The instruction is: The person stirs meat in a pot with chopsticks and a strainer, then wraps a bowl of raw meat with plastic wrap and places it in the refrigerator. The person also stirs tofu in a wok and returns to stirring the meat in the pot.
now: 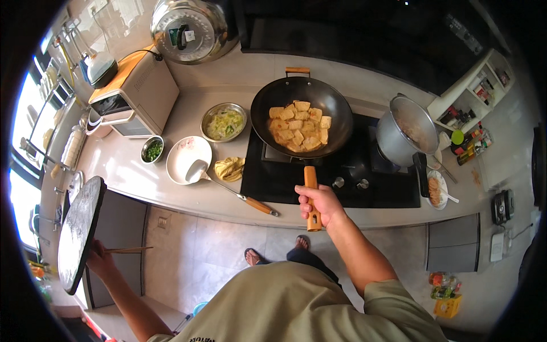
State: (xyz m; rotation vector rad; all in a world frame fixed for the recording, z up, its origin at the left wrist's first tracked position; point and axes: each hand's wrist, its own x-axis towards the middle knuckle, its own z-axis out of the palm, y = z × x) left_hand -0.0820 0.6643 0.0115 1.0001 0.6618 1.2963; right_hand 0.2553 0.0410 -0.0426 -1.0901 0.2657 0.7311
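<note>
My right hand (pixel 321 204) is wrapped around the wooden handle (pixel 310 176) of a dark wok (pixel 337 96) on the hob. Pieces of browned tofu (pixel 299 125) lie in sauce in the wok. Far left, my left hand (pixel 99 257) grips a round, flat board or lid (pixel 79 231), tilted nearly upright with a dark rim and shiny face. A pair of chopsticks (pixel 130 249) juts out to the right from the same hand. My left fingers are partly hidden. A metal spatula (pixel 228 188) rests with its blade in a white bowl (pixel 179 156), its wooden handle on the counter.
A steel bowl of chopped cabbage (pixel 225 124), a small bowl of chopped green onion (pixel 152 150) and a yellow cloth (pixel 229 169) sit left of the black hob (pixel 273 184). Right stand an open pot (pixel 399 137) and a plate (pixel 442 181) with food. A white oven (pixel 145 94) stands back left.
</note>
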